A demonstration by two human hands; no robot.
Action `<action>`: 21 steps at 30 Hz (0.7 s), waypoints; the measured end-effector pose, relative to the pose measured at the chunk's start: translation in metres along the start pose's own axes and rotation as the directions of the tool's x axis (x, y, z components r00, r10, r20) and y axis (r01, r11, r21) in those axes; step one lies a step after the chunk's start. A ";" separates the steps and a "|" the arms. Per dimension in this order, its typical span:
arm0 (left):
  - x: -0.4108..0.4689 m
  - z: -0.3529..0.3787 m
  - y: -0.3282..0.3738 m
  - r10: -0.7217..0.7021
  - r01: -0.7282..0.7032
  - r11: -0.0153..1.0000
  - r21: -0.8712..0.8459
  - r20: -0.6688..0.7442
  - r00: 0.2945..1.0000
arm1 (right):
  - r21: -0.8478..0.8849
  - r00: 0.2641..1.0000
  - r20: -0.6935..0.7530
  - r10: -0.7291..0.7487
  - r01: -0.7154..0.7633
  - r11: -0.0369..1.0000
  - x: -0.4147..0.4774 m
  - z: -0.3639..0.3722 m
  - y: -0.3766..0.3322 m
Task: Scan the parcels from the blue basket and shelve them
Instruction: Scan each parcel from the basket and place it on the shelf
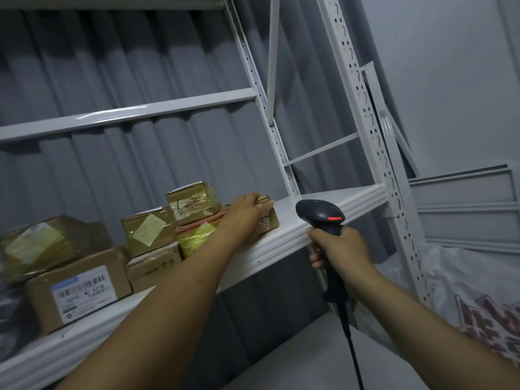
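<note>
On the white metal shelf (323, 202), at the right end of a row of taped brown cardboard boxes (84, 285), sat the small brown cardboard parcel (269, 220), marked face frontward. The left hand (247, 213) gripped its top. Just before the shelf's edge, the right hand (339, 249) clutched the black handheld barcode scanner (320, 213), handle upright, head toward the shelf.

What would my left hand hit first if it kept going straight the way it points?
The left hand grips the small parcel; beyond it, probably bare shelf, then the rear post. Depth unclear.
</note>
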State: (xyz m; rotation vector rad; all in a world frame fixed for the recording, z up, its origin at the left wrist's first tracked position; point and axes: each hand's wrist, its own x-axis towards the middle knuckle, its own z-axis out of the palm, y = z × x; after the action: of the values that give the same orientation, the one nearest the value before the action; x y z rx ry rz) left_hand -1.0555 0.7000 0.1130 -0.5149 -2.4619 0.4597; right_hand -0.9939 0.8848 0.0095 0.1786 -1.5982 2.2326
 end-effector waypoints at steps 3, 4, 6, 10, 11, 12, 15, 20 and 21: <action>0.008 0.001 -0.004 -0.080 0.069 0.990 0.126 0.082 0.993 | -0.018 1.000 0.012 0.011 -0.011 1.000 0.002 0.000 0.003; 0.009 0.002 -0.006 -0.096 0.081 0.985 0.150 0.094 0.991 | -0.029 1.000 0.017 0.016 -0.015 0.999 0.003 0.000 0.003; 0.007 0.002 -0.007 -0.122 0.103 0.982 0.158 0.112 0.986 | -0.051 0.999 0.028 0.023 -0.021 0.998 0.003 -0.001 0.004; -0.007 -0.006 -0.010 -0.151 0.139 0.983 0.119 0.102 0.983 | -0.108 0.999 0.045 0.027 -0.022 0.994 -0.005 -0.001 -0.002; -0.013 -0.010 -0.011 -0.155 0.146 0.985 0.096 0.092 0.984 | -0.117 0.998 0.048 0.027 -0.021 0.993 -0.010 0.000 -0.007; -0.021 -0.015 -0.011 -0.157 0.152 0.986 0.070 0.084 0.984 | -0.125 0.998 0.050 0.026 -0.019 0.992 -0.016 0.001 -0.011; -0.055 -0.034 -0.008 -0.154 0.154 0.988 -0.002 0.050 0.987 | -0.154 0.998 0.055 0.029 -0.020 0.988 -0.043 0.008 -0.027; -0.144 -0.053 0.004 -0.183 0.191 0.978 -0.087 0.091 0.979 | -0.233 0.994 0.097 0.044 -0.020 0.972 -0.126 0.027 -0.054; -0.166 -0.053 0.007 -0.192 0.204 0.973 -0.105 0.117 0.974 | -0.257 0.993 0.109 0.050 -0.020 0.966 -0.147 0.030 -0.057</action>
State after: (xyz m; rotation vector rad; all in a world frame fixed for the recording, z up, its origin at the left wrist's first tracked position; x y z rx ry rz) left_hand -0.8962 0.6413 0.0742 -0.2923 -2.6209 0.2695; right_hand -0.8412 0.8377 0.0225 0.2109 -1.9463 2.0484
